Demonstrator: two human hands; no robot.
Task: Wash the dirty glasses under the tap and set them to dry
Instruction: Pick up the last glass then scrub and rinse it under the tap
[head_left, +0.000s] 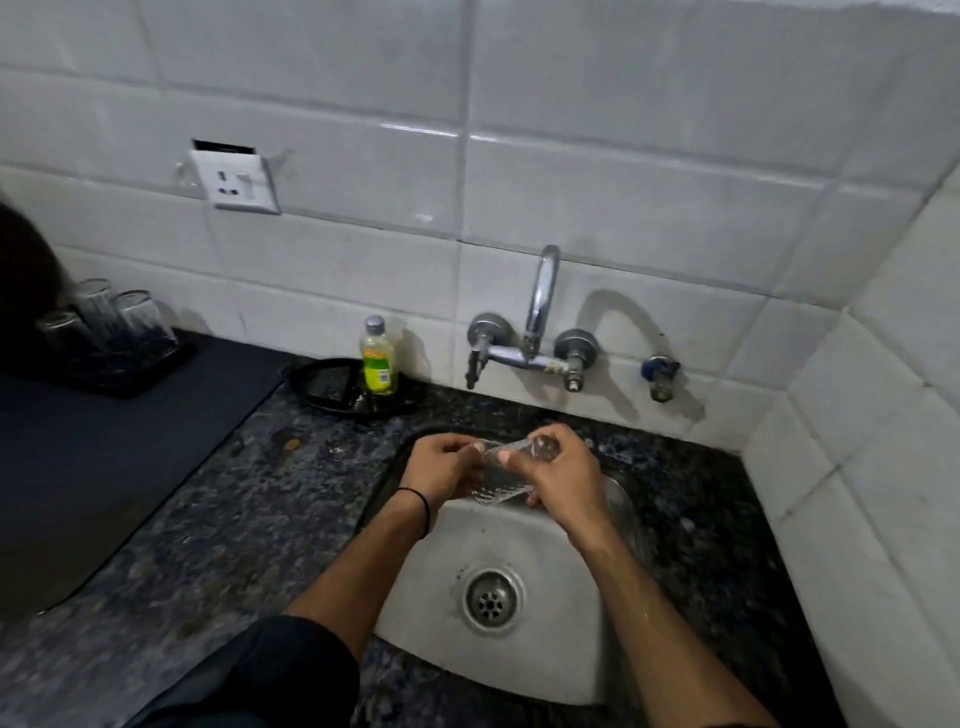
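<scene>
Looking down, the sink comes first, pale and bare, with a round drain in its floor. Just past the drain, both hands hold one glass over the back part of the sink. It lies on its side, not under any water that I can see. The right hand is curled round the glass near its thick bottom. The left hand pinches it at the open end. I think the glass is light, hard and easy to break, and if it is wet it will slip. The safest hold is round the middle with the whole hand, not by the thin rim. Around the sink is a dark speckled surface. Farther back a small bottle of yellow soap stands on a black tray. Its green and yellow label has writing, but it is too small to read. The tap sticks out of the white tiled wall behind the sink. Far to the left more glasses stand on a dark mat. I cannot tell if they are clean. Highest up is a white socket with no words on it.
</scene>
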